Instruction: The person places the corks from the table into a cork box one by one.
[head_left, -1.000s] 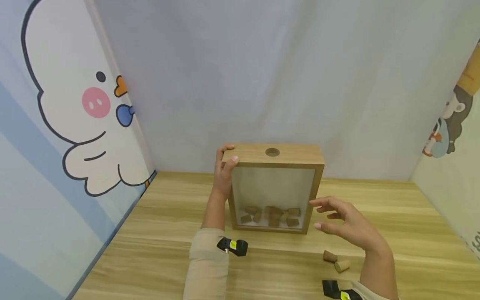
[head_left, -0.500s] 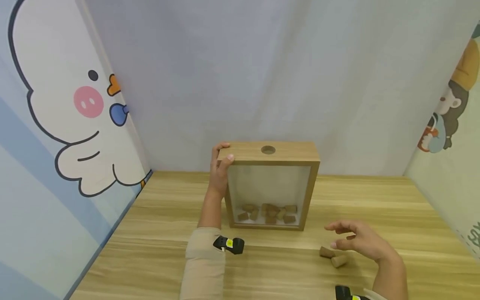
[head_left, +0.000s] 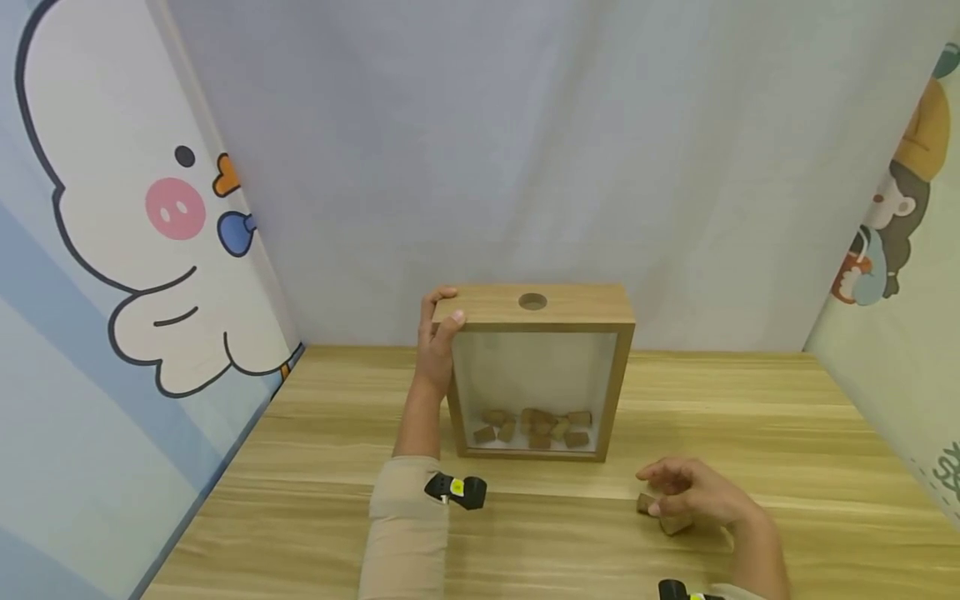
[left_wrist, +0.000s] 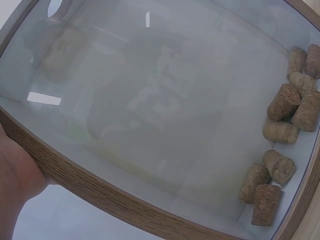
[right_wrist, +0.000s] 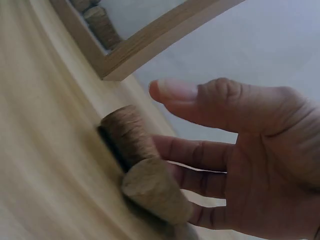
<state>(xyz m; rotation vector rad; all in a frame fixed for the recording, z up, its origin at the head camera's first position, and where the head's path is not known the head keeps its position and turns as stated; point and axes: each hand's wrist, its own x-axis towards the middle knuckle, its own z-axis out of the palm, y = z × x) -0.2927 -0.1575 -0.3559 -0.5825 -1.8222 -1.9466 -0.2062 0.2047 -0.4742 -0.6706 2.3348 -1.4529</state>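
Note:
A shallow wooden box (head_left: pixel 577 303) with a clear front and a round hole in its top stands upright on the table. My left hand (head_left: pixel 437 348) holds its upper left corner, thumb in front and fingers behind. Several corks (left_wrist: pixel 283 101) lie in a heap along the bottom inside. To the right of the box, my right hand (head_left: pixel 697 493) hovers over two loose corks. In the right wrist view the darker cork (right_wrist: pixel 129 132) and the lighter cork (right_wrist: pixel 154 190) touch end to side. The fingers reach behind them, and the thumb stays apart from both.
The wood-grain table (head_left: pixel 315 500) runs back to a pale curtain (head_left: pixel 525 167). A printed cartoon panel (head_left: pixel 97 208) rises on the left, and another printed wall (head_left: pixel 915 350) closes the right side.
My right hand has moved down and away from the box's right edge to the two loose corks. My left hand keeps its hold on the box. The head view has shifted slightly.

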